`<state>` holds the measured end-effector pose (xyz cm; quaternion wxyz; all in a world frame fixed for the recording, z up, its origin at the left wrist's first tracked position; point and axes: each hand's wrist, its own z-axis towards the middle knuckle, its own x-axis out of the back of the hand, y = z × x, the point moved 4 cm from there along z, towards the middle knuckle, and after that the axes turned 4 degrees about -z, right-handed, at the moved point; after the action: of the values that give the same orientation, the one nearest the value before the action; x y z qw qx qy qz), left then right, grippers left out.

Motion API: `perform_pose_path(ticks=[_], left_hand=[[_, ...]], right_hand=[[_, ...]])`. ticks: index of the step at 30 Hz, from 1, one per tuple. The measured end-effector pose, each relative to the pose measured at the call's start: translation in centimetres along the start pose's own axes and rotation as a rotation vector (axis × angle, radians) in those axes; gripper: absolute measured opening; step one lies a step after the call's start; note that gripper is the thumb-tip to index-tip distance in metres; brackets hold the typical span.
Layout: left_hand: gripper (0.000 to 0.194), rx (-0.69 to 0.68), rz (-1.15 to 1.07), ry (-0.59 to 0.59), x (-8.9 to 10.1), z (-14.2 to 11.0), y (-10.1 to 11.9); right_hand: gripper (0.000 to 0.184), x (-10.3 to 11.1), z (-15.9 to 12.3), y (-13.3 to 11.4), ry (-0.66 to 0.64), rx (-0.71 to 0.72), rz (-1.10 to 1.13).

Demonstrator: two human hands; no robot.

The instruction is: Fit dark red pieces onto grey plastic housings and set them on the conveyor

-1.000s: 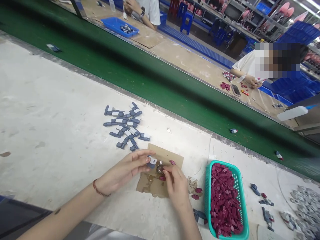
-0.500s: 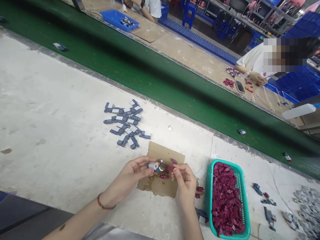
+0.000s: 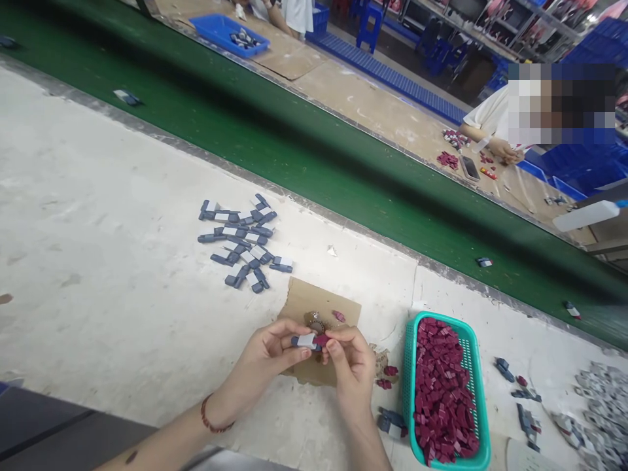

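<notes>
My left hand (image 3: 267,358) pinches a small grey-blue and white part (image 3: 305,341) above a piece of brown cardboard (image 3: 318,309). My right hand (image 3: 352,366) pinches a small maroon piece (image 3: 322,340) and presses it against the end of that part. A small round metal thing (image 3: 316,322) and a loose maroon piece (image 3: 338,316) lie on the cardboard just beyond my fingers. A pile of several finished grey-blue parts (image 3: 243,243) lies up and to the left.
A teal basket (image 3: 411,386) full of maroon pieces stands to the right. Loose grey parts (image 3: 601,396) lie at the far right. A green conveyor belt (image 3: 304,157) runs behind the white table. Other people work at the bench beyond, beside a blue tray (image 3: 220,33).
Both hands have drawn back toward me, off the cardboard's middle. The maroon piece in my right hand has come up against the grey-blue part in my left.
</notes>
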<state>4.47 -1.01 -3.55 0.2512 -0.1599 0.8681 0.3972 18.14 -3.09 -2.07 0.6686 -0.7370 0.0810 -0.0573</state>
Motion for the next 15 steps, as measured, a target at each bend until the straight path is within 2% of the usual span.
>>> perform_pose_path(ticks=[5, 8, 11, 15], left_hand=[[0.028, -0.061, 0.086, 0.047, 0.3, 0.0, 0.2], [0.025, -0.09, 0.192, 0.032, 0.5, 0.1, 0.3], [0.027, -0.089, 0.344, -0.065, 0.6, 0.0, 0.5], [0.024, -0.076, 0.617, -0.295, 0.2, -0.2, 0.8]], right_hand=[[0.017, 0.1, -0.3, 0.0, -0.027, 0.038, -0.13], [0.016, 0.2, -0.2, -0.5, -0.07, 0.061, -0.196], [0.016, 0.6, -0.5, -1.0, -0.103, 0.044, -0.193], [0.013, 1.1, -1.3, -2.1, -0.095, 0.069, -0.276]])
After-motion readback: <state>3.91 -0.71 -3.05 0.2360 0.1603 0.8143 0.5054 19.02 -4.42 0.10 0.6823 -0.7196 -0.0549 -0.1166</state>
